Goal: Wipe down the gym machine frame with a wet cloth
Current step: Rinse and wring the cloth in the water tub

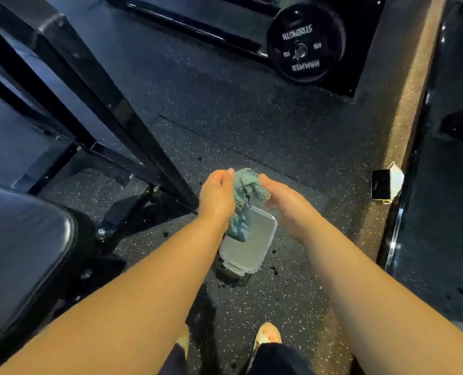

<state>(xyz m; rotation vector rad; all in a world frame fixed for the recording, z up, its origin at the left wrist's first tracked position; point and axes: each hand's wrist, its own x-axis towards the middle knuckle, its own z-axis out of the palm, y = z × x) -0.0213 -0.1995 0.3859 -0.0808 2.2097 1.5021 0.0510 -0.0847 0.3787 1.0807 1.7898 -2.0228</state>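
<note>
A teal cloth [245, 197] hangs bunched between my two hands, its lower end dangling into a clear plastic container [265, 239] on the floor. My left hand [216, 196] grips the cloth's left side with curled fingers. My right hand [282, 201] holds the cloth's upper right side; its fingertips are hidden behind the fabric. The black gym machine frame [122, 115] slants across the left of the view, its foot bolted down just left of my left hand.
A padded black seat [21, 239] fills the lower left. A black weight plate [305, 43] leans at the back. A phone [380, 184] and white mask [395, 180] lie on the tan strip at right. Dark wet drops spot the speckled rubber floor [252, 125]. My feet [268, 334] stand below.
</note>
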